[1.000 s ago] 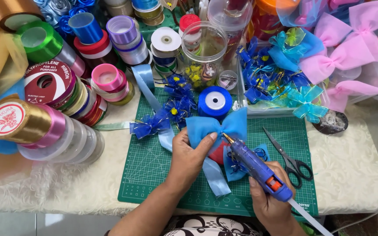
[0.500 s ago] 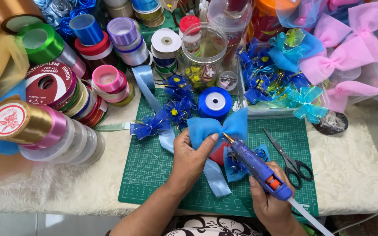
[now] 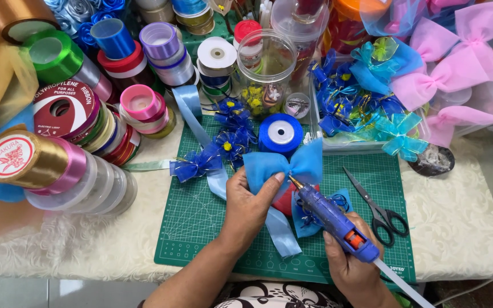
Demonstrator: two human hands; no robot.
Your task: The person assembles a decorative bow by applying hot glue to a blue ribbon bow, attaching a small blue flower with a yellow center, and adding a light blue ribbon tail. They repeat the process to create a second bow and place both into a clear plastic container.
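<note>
Hands meet near the middle of the green mat [image 3: 201, 228]. Left hand [image 3: 247, 206] pinches the blue bow [image 3: 283, 165] at its middle. Right hand [image 3: 352, 263] is wrapped tight around the glue gun [image 3: 329, 217], tip touching the bow. Scissors [image 3: 379, 210] lie just beside it. Ribbon rolls [image 3: 64, 108] crowd the left and back edges. Bare mat shows near the counter [image 3: 463, 228] front edge.
</note>
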